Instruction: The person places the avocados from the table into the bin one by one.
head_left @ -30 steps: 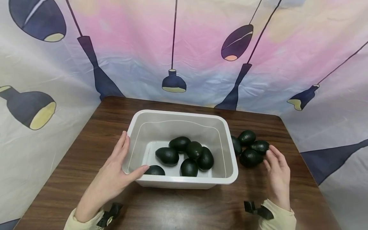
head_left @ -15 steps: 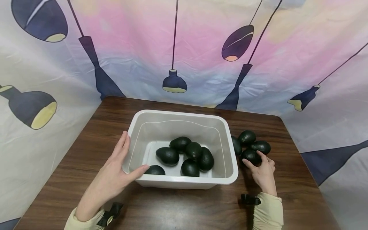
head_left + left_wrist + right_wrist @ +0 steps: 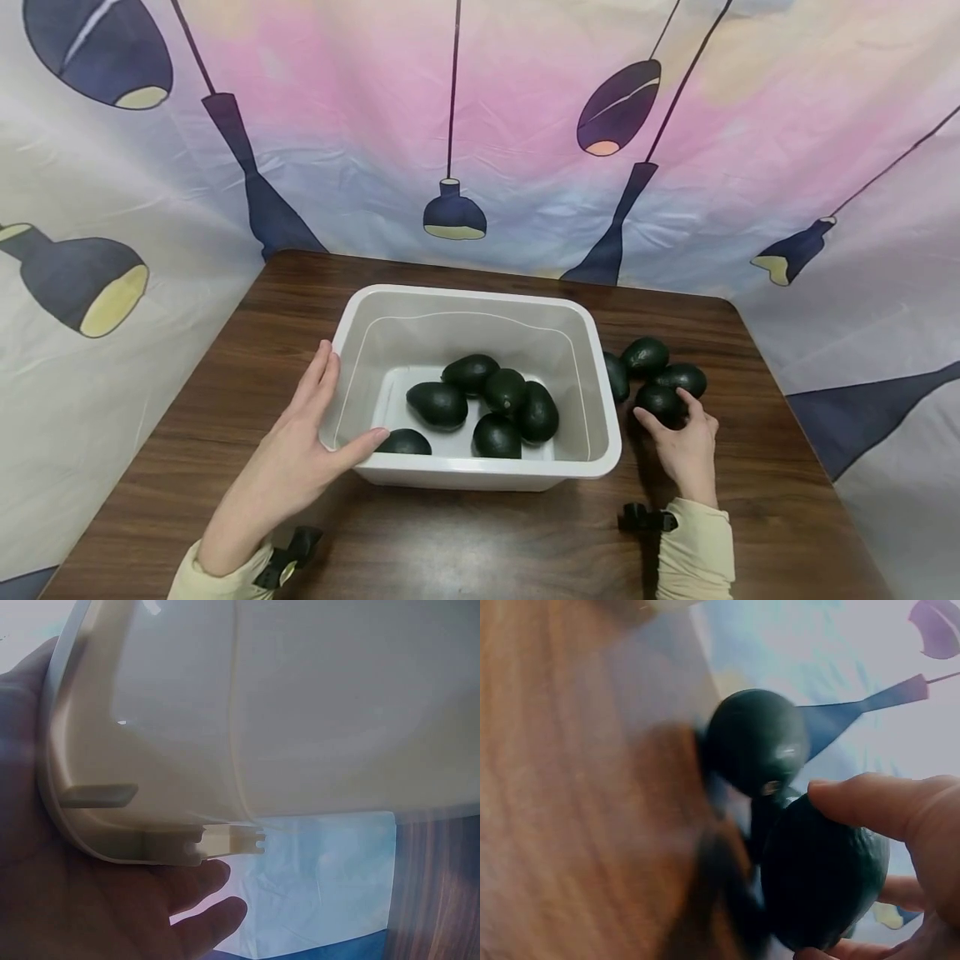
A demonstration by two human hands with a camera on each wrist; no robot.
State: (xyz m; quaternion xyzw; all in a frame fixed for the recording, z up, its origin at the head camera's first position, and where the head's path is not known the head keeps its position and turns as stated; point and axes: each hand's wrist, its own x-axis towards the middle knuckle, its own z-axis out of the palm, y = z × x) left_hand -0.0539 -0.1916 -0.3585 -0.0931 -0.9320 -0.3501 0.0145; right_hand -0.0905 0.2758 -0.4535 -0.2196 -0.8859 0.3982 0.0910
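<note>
A light grey plastic tub point(image 3: 480, 468) stands mid-table with several dark green avocados point(image 3: 437, 406) inside. My left hand point(image 3: 288, 458) rests against its near left corner, fingers straight along the left side and thumb across the front rim. The left wrist view shows those fingers just beyond the tub's rim point(image 3: 52, 772). Right of the tub, my right hand point(image 3: 688, 450) grips the nearest avocado point(image 3: 660, 405) of a small cluster between thumb and fingers. In the right wrist view the held avocado point(image 3: 821, 874) sits within that grip, its shadow falling on the wood.
Beside the held one lie a right-hand avocado point(image 3: 684, 380), one behind it point(image 3: 646, 357), and another point(image 3: 617, 377) partly hidden by the tub's right wall. The brown wooden table point(image 3: 450, 542) backs onto a printed cloth point(image 3: 360, 142) with lamp pictures.
My right hand has moved left from the rightmost avocado to the front one and taken hold of it. That avocado has shifted slightly right. My left hand stays at the tub corner.
</note>
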